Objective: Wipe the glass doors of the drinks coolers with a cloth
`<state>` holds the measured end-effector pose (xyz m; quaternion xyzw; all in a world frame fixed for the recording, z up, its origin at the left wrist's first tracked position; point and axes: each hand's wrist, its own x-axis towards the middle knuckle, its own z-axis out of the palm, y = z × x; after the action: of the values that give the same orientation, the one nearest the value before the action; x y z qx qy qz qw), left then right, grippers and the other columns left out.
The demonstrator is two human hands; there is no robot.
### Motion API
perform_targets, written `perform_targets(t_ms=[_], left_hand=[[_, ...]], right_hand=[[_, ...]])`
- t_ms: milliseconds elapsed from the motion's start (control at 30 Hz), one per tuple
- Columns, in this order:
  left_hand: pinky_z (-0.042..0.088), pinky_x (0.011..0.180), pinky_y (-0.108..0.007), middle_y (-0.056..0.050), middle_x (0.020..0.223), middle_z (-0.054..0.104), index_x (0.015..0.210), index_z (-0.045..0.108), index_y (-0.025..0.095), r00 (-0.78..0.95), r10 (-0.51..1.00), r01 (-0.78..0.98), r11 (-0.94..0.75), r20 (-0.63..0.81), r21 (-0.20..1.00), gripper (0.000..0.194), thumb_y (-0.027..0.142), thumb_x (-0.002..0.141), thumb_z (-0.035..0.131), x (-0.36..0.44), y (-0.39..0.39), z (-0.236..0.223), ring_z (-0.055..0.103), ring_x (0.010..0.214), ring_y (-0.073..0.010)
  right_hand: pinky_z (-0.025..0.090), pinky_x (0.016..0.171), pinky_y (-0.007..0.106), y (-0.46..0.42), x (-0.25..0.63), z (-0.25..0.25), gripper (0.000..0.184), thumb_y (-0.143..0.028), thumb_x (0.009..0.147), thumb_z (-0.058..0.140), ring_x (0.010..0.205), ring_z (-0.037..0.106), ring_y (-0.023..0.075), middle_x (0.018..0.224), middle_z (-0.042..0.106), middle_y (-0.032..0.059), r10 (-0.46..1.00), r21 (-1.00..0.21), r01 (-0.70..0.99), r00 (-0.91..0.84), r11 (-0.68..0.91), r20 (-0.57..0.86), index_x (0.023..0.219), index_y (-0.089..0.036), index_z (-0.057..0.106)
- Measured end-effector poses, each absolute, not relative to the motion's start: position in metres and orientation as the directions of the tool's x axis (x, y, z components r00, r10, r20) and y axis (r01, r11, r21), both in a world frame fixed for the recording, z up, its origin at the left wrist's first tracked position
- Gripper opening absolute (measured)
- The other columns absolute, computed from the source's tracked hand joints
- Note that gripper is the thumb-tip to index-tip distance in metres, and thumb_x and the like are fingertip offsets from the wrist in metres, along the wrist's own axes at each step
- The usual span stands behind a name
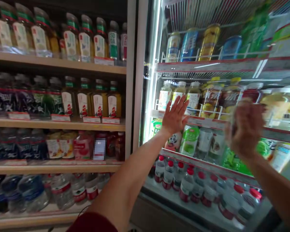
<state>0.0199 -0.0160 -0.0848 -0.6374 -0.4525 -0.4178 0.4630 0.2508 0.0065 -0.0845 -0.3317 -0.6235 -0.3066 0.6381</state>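
Observation:
My left hand (175,116) is raised with its fingers spread, palm toward the lit drinks fridge. It seems to lie flat on the glass door, where faint reflections show; actual contact is hard to confirm. Behind its fingertips stand tea bottles (192,96) on the fridge's middle shelf. My right hand (248,129) is farther right, smeared by motion, in front of the same shelf. A pale blurred edge shows along its left side; whether that is a held thing I cannot make out. Below my left hand are a green-labelled bottle (189,140) and other drinks.
Red-capped water bottles (187,185) fill the fridge bottom; cans (209,42) stand on its upper shelf. To the left, an open wooden shelf unit (55,124) holds rows of bottled drinks. A grey upright post (132,80) divides it from the fridge.

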Motion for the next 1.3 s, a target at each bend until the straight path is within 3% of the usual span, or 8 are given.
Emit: perform_targets(t_ms=[67,133,400,667,900,1167,1233,1300], left_hand=[[0.004,0.113,-0.042,-0.007,0.147,0.02,0.139,0.02,0.013,0.245,0.208,0.961,-0.182,0.947,-0.209,0.056,0.041,0.09,0.026,0.019,-0.017,-0.085,0.003,0.138,-0.0171],[0.005,0.113,-0.043,-0.008,0.147,0.02,0.139,0.02,0.014,0.247,0.226,0.957,-0.206,0.942,-0.202,0.056,0.04,0.09,0.028,0.018,-0.017,-0.085,0.005,0.138,-0.018],[0.011,0.112,-0.045,-0.009,0.145,0.026,0.14,0.018,0.018,0.262,0.05,0.937,-0.251,0.964,-0.241,0.061,0.034,0.086,0.039,0.017,-0.008,-0.085,0.017,0.136,-0.0213],[0.012,0.111,-0.047,-0.007,0.146,0.021,0.141,0.015,0.022,0.236,0.021,0.925,-0.31,0.972,-0.218,0.062,0.028,0.085,0.043,0.024,-0.01,-0.1,0.017,0.136,-0.0224],[0.011,0.11,-0.05,-0.006,0.147,0.019,0.141,0.015,0.025,0.201,0.031,0.92,-0.349,0.979,-0.178,0.063,0.024,0.085,0.043,0.031,-0.01,-0.123,0.015,0.136,-0.0238],[0.012,0.11,-0.047,-0.008,0.146,0.024,0.14,0.02,0.023,0.209,0.016,0.923,-0.333,0.978,-0.192,0.061,0.025,0.084,0.045,0.028,-0.008,-0.121,0.017,0.136,-0.0235],[0.011,0.111,-0.046,-0.008,0.145,0.025,0.139,0.022,0.022,0.213,0.004,0.918,-0.342,0.977,-0.199,0.061,0.026,0.084,0.046,0.027,-0.007,-0.122,0.018,0.135,-0.0235],[0.011,0.111,-0.046,-0.008,0.145,0.025,0.139,0.023,0.022,0.205,0.005,0.917,-0.35,0.979,-0.191,0.06,0.026,0.084,0.046,0.028,-0.006,-0.122,0.018,0.135,-0.0234]], right_hand=[[0.023,0.11,0.041,0.0,0.23,-0.103,0.043,-0.034,0.082,0.047,0.132,0.029,0.0219,0.137,0.043,0.0068,0.012,0.267,0.73,-0.352,0.63,0.936,0.124,-0.025,0.05],[0.021,0.11,0.05,0.0,0.234,-0.113,0.047,-0.03,0.082,0.044,0.134,0.027,0.0236,0.14,0.039,0.0044,0.013,0.377,0.699,-0.484,0.608,0.875,0.129,-0.026,0.044],[0.025,0.105,0.057,0.024,0.337,-0.088,0.064,-0.026,0.081,0.04,0.135,0.019,0.0314,0.146,0.021,0.016,-0.234,-0.142,0.932,0.228,0.332,0.945,0.14,-0.01,0.022],[0.024,0.109,0.049,-0.003,0.277,-0.114,0.07,-0.022,0.081,0.043,0.136,0.019,0.0231,0.148,0.023,0.0018,-0.002,0.302,0.829,-0.342,0.471,0.94,0.142,-0.028,0.01],[0.024,0.104,0.059,0.014,0.354,-0.113,0.066,-0.025,0.082,0.038,0.135,0.019,0.0298,0.147,0.022,0.0128,-0.113,-0.222,0.913,0.274,0.343,0.955,0.142,-0.016,0.012],[0.024,0.11,0.046,-0.009,0.255,-0.119,0.073,-0.023,0.08,0.045,0.136,0.019,0.0227,0.146,0.026,0.0055,-0.001,0.346,0.788,-0.401,0.51,0.916,0.143,-0.023,0.007],[0.021,0.11,0.048,-0.006,0.28,-0.121,0.072,-0.025,0.08,0.045,0.136,0.021,0.0234,0.146,0.027,0.006,-0.01,0.35,0.813,-0.391,0.466,0.92,0.142,-0.024,0.009],[0.018,0.108,0.054,0.002,0.319,-0.12,0.069,-0.027,0.081,0.043,0.135,0.022,0.027,0.146,0.025,0.0079,-0.039,0.169,0.909,-0.167,0.382,0.985,0.142,-0.023,0.013]])
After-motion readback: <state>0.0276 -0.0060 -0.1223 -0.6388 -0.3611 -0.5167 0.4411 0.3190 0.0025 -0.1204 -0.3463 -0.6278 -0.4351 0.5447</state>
